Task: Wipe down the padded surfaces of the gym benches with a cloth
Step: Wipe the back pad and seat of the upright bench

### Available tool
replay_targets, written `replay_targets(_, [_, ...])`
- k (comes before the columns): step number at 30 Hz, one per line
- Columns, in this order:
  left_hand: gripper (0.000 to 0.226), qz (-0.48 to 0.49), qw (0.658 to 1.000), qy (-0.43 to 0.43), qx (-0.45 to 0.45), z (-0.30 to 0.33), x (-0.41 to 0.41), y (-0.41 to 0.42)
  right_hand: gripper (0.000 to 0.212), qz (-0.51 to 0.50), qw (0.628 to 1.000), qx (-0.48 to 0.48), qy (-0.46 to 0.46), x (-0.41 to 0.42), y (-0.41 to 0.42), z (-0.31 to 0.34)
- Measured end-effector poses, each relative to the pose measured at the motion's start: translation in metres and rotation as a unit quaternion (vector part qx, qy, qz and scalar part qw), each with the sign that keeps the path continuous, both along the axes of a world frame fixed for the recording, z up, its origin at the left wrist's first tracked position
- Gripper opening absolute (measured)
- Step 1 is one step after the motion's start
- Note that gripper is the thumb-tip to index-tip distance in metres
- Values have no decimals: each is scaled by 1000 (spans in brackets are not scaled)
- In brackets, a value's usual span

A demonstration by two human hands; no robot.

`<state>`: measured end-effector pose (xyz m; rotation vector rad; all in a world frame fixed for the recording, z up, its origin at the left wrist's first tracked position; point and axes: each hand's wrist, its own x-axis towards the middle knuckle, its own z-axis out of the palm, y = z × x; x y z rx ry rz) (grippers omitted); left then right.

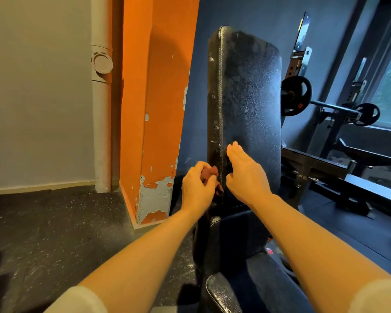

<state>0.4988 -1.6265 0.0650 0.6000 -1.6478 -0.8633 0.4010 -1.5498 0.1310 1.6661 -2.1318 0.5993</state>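
Note:
A black padded bench back stands upright in front of me, dusty near its top. Its black seat pad lies below, close to me. My left hand grips a small reddish-brown cloth against the lower left edge of the back pad. My right hand rests with straight fingers on the lower front of the back pad, just right of the stitched seam.
An orange pillar with peeling paint stands left of the bench, with a white pipe beside it. At the right a rack holds a barbell with black plates, and another bench stands below it. The floor is dark rubber.

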Motion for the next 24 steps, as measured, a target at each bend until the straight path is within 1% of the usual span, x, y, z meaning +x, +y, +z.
replay_targets(1, [10,-17,998,-49,18,-12,6,-2,71,0,1000,-1,2,1,1,0])
replay_targets(3, [9,-6,982,-189,30,-28,19,-11,70,2,1000,0,3,2,3,1])
replay_targets(4, [8,10,976,-215,39,-30,23,-16,69,3,1000,2,2,4,3,2])
replay_targets(5, [5,21,980,-194,45,-24,24,-18,68,4,1000,4,2,4,4,3])
replay_targets(6, [4,24,988,-147,43,-14,20,-18,67,4,1000,4,3,4,4,4])
replay_targets(8, [20,5,998,-59,33,10,8,-13,69,-2,1000,5,7,4,4,4])
replay_targets(9, [25,-7,999,-28,26,17,3,-9,71,-3,1000,4,8,3,3,3])
replay_targets(10, [28,-5,1000,-16,5,19,-1,-5,72,-3,1000,3,6,3,3,3])
replay_targets(12, [27,13,999,-6,-51,3,-1,1,73,-3,1000,-1,3,3,1,0])
replay_targets(13, [25,13,997,-12,-69,-9,1,2,73,-4,1000,-7,2,3,1,-1])
replay_targets(14, [23,13,996,-36,-80,-21,4,1,73,-4,1000,-14,1,3,0,-3])
replay_targets(16, [25,18,994,-88,-63,-30,10,-2,72,-1,1000,-23,-3,3,-1,-4])
replay_targets(17, [28,32,995,-84,-39,-26,12,-4,73,0,1000,-20,-3,2,-1,-5])
replay_targets(19, [31,72,997,-12,-4,-5,13,-12,74,1,1000,-12,5,0,-1,-5])
replay_targets(21, [29,93,994,58,-15,20,11,-16,75,-1,1000,-7,11,-3,-1,-4])
replay_targets(22, [28,81,993,74,-31,27,7,-16,75,-1,1000,-7,10,-3,-2,-5])
replay_targets(24, [23,54,994,70,-60,26,-5,-8,75,-1,1000,-11,3,-3,-3,-6])
